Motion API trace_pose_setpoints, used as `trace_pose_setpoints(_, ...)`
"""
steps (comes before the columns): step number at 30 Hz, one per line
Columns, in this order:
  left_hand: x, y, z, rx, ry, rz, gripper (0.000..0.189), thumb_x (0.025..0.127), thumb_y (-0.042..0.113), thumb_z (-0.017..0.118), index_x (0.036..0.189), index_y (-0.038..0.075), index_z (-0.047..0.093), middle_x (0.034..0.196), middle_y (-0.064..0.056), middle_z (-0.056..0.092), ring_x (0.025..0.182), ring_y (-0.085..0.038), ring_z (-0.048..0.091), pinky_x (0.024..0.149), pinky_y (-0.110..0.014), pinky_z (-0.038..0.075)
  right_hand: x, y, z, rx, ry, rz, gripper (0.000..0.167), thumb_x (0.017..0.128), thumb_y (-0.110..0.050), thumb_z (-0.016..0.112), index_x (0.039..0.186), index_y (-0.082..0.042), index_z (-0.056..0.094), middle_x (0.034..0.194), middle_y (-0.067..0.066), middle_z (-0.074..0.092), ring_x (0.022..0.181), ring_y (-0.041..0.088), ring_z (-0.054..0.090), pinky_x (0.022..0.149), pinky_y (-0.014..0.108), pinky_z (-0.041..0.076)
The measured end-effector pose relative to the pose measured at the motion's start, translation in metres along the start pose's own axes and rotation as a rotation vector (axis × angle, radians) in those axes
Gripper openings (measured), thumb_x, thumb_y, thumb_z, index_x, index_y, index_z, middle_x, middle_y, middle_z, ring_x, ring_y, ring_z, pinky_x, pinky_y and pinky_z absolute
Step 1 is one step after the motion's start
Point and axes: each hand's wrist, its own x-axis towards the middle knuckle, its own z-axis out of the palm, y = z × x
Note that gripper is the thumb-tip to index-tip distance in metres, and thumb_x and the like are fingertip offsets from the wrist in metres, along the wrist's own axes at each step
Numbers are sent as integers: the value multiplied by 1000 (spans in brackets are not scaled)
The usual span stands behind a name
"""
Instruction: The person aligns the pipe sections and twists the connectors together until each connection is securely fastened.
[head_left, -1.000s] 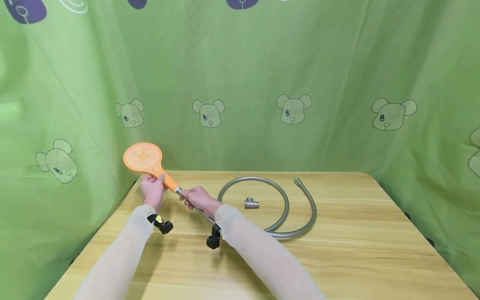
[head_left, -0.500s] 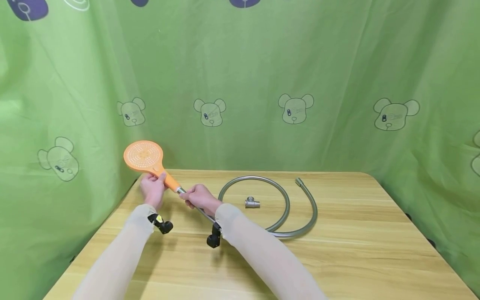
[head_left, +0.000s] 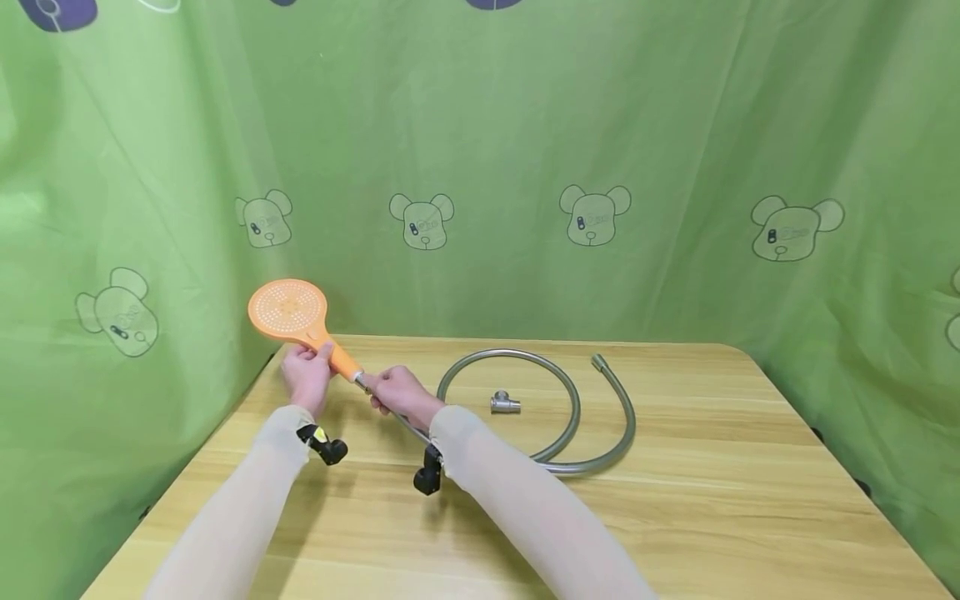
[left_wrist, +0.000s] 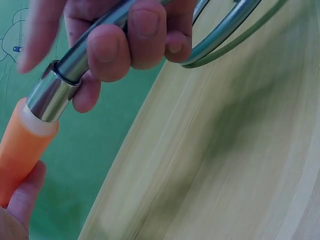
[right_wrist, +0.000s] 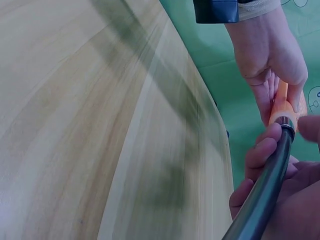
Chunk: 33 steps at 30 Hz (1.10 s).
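My left hand [head_left: 307, 379] grips the handle of an orange shower head [head_left: 288, 308] over the table's back left, its holed face upward. A grey metal shower hose [left_wrist: 75, 60] meets the handle's white-collared end at a shiny metal connector [left_wrist: 52, 95]. My right hand [head_left: 405, 392] holds the hose just below this connector, several fingers curled under it. In the right wrist view, one digit [right_wrist: 310, 127] of that hand stands off from the hose beside the connector. From there the hose runs back under my right forearm.
The hose's remaining length [head_left: 576, 408] lies looped on the wooden table [head_left: 750, 500], its free end fitting [head_left: 597, 362] toward the back right. Within the loop lies a small metal tee fitting [head_left: 505, 403]. A green curtain [head_left: 495, 283] hangs behind and beside the table.
My right fingers have shifted slightly at the connector, baring more of its metal. The left hand keeps its grip on the shower head, and the head view has tilted slightly.
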Motion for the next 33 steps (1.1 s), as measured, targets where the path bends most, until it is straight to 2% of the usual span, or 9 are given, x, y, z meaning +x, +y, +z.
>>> trace_pose_setpoints(3,-1,-1,0,-2,-6,1,41,96,9,67,129,-9,51,106,-17,64,69,-2,65,69,-20,60,0,-1,1,-23,16,-1,26,94,-32,71,84,-8,64,61,1,58,53,13,50,53,24,40)
trace_pose_setpoints(6,-2,-1,-1,-17,-14,-9,42,95,8,68,130,-8,51,106,-15,64,70,-3,66,71,-21,61,0,0,2,-22,17,-7,22,93,-25,72,83,-9,62,60,1,58,53,13,50,50,23,40)
trace_pose_setpoints(11,-3,1,-3,-30,-31,-17,45,95,6,68,133,-7,47,106,-13,63,72,-4,66,73,-22,61,-1,0,3,-27,4,-12,25,98,-27,66,81,-10,63,62,2,58,53,13,48,51,22,38)
trace_pose_setpoints(16,-2,3,-3,-19,-52,-27,51,95,7,67,138,-7,42,116,-20,62,73,-3,66,73,-22,61,-1,1,1,-11,-16,-19,28,103,-29,57,87,-7,66,64,3,56,53,12,46,54,25,38)
trace_pose_setpoints(22,0,3,0,-43,-86,-38,53,96,7,66,140,-6,39,127,-25,59,78,-5,66,77,-23,61,0,2,-2,19,-18,-22,35,105,-29,52,87,-6,70,61,0,55,52,11,45,50,22,38)
trace_pose_setpoints(27,0,4,0,-27,-84,-25,56,96,7,66,141,-6,37,126,-25,59,77,-5,66,77,-23,61,0,1,-3,-6,-23,-22,32,100,-33,61,84,-7,73,61,-1,56,51,10,46,50,21,38)
trace_pose_setpoints(33,-1,6,-5,-29,-72,-28,54,96,6,66,139,-6,36,124,-24,60,76,-4,65,75,-22,61,0,0,0,14,-53,-38,15,95,-18,69,91,-5,63,64,2,57,54,11,48,50,21,39)
